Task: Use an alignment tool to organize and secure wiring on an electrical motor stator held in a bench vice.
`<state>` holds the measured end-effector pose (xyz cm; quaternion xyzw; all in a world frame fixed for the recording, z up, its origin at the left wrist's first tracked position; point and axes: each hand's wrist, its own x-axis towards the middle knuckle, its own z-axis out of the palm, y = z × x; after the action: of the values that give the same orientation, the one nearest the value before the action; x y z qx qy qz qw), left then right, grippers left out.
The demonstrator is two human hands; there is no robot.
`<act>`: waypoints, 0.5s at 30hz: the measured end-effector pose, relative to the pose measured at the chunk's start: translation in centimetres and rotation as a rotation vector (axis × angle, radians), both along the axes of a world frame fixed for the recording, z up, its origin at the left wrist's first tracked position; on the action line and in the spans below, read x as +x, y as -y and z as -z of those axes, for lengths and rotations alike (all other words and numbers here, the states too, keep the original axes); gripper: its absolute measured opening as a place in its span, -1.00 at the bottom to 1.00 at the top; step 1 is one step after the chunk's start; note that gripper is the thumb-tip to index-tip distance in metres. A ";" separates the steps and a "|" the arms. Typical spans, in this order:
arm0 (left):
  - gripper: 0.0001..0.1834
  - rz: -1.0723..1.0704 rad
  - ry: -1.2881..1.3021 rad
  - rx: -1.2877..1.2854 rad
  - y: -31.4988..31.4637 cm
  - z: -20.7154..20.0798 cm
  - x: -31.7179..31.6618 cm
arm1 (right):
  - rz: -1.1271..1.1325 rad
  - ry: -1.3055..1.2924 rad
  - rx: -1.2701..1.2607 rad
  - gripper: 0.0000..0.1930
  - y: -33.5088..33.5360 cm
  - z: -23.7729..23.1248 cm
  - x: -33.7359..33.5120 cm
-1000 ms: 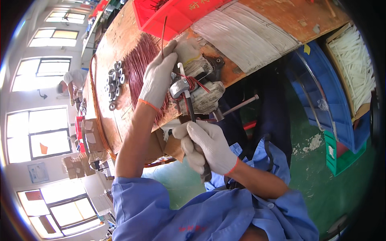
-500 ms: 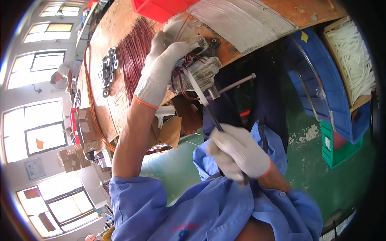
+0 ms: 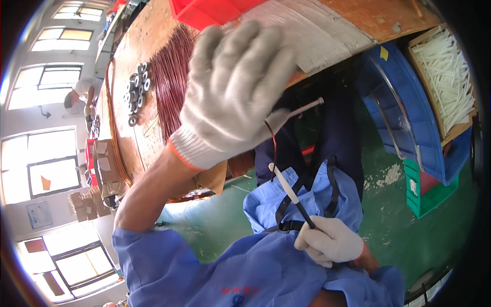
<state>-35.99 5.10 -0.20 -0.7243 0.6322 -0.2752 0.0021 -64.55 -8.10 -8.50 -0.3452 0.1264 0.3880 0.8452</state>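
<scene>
My left hand [image 3: 232, 92], in a white knit glove, is raised over the front of the bench with its fingers stretched out, slightly blurred. It hides most of the work behind it. Lower down, my right hand [image 3: 330, 240], gloved too, is closed around the black handle of a slim rod tool [image 3: 291, 193] with a white front part. The tool's tip points up and left, over my lap. A dark red wire [image 3: 274, 140] curves down from below my left hand to near that tip; whether they touch I cannot tell.
Many dark red wires [image 3: 166, 77] lie side by side on the wooden bench, beside several grey ring cores [image 3: 138, 89]. A red bin [image 3: 215, 13] stands farther back. A metal bar [image 3: 309, 106] juts out past the bench edge. At right are a blue bin [image 3: 381, 97] and a box of white strips [image 3: 447, 77].
My left hand has left the wired piece at the bench edge, opened and come up in front of it. My right hand has drawn the rod tool down and right, away from the piece.
</scene>
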 end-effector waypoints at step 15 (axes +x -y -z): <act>-0.47 -0.446 0.012 0.202 4.4 -1.4 11.1 | 0.122 0.200 0.080 -0.69 -1.8 1.7 10.0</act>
<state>-24.94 0.65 1.22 -0.8404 0.4811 -0.2075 0.1388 -54.52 -6.25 -10.22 -0.3399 0.0465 0.3040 0.8888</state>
